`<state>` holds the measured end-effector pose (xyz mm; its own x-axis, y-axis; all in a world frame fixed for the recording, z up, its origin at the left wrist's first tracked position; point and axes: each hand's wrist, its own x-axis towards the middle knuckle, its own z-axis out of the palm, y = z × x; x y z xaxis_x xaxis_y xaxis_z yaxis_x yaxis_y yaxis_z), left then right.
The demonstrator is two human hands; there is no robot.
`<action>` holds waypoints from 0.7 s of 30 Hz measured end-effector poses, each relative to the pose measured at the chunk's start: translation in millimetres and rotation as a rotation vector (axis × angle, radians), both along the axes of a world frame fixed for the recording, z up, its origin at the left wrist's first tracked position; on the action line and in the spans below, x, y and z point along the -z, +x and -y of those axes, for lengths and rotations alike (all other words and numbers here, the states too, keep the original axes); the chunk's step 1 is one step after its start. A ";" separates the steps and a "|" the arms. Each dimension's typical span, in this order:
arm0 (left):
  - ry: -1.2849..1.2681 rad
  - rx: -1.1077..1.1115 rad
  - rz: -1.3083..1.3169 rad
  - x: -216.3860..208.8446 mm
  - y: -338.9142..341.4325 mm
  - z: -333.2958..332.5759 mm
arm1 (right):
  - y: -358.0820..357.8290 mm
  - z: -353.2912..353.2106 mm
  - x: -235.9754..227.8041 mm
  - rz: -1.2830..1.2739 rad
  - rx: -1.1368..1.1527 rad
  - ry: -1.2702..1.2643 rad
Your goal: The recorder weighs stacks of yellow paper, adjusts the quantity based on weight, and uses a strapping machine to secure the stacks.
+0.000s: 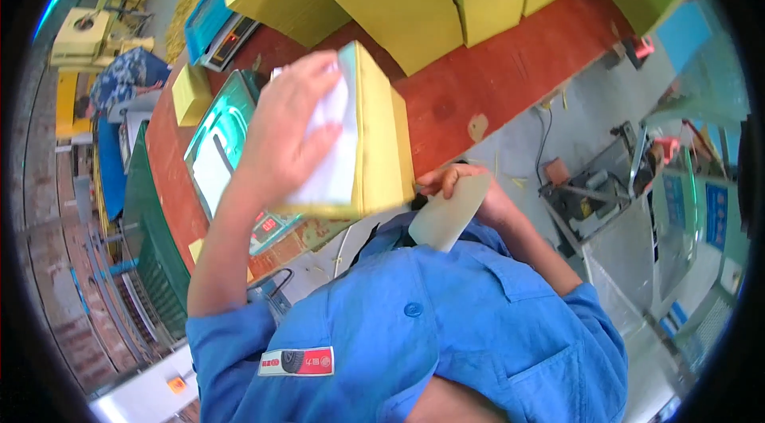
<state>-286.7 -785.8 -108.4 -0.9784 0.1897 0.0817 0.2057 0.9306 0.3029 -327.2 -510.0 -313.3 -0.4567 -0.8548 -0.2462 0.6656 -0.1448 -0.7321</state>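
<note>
Yellow paper fills this head view: the left hand (291, 132) lies flat on top of a thick yellow stack (374, 136) with a white sheet (335, 160) on its near face, fingers spread a little and pressed down on the white sheet, thumb toward the body. The stack is lifted or tipped above the red table (494, 80), its long edge standing up and blurred, just over a flat scale (223, 144) with a glassy green top and a small red display at its front. The right hand (462, 184) sits low against the blue work shirt (430, 327), its fingers curled and pinching a pale, stiff card (450, 212) by its upper end, right beside the stack's lower corner. Farther back on the table stand several taller yellow bundles (398, 1) leaning together, a second scale (227, 37) with a blue top, and a small yellow pad (191, 92) at the left edge. To the right, below the table, a grey machine (594, 192) stands on the floor. The step in hand looks like handling one stack over the scale while the card waits at its corner. The next move seems to call for a steady left palm so the loose sheets do not slide, and for bringing the card's edge squarely to the stack.
</note>
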 end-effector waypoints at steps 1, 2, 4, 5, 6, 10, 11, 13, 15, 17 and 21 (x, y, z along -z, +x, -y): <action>-0.017 0.045 0.003 -4.5 12.5 -8.9 | 15.7 -4.4 13.8 0.128 0.056 -0.013; -0.002 0.079 0.003 -7.3 21.0 -14.7 | 29.2 -5.3 20.8 0.128 0.090 0.001; -0.012 0.162 0.037 -11.4 33.2 -23.2 | 49.7 -1.9 34.3 0.296 0.248 -0.031; -0.007 0.179 0.029 -10.1 33.0 -25.8 | 61.1 5.5 43.2 0.309 0.252 -0.104; -0.021 0.171 0.001 -7.0 35.2 -26.6 | 67.5 14.4 30.0 0.344 0.256 -0.088; -0.114 0.163 -0.115 -3.7 38.1 -18.0 | 81.1 25.6 36.8 0.421 0.322 -0.224; -0.198 0.136 -0.181 -4.1 40.4 -16.8 | 85.4 27.4 39.9 0.415 0.338 -0.230; -0.208 0.111 -0.239 2.1 52.2 -11.2 | 91.6 34.5 32.6 0.371 0.464 -0.047; 0.170 -0.147 -0.162 5.6 64.3 -10.1 | 96.0 37.0 23.7 0.363 0.479 -0.060; 0.199 -0.140 -0.171 9.4 69.6 0.3 | 101.4 36.7 19.6 0.320 0.539 -0.037; 0.255 -0.149 -0.072 31.4 75.8 32.9 | 117.8 25.7 14.1 0.359 0.586 -0.052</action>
<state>-211.0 -818.7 -139.8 -0.9840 0.0085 0.1780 0.1015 0.8477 0.5206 -209.5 -535.7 -327.4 -0.7453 -0.5061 -0.4340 0.6664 -0.5838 -0.4638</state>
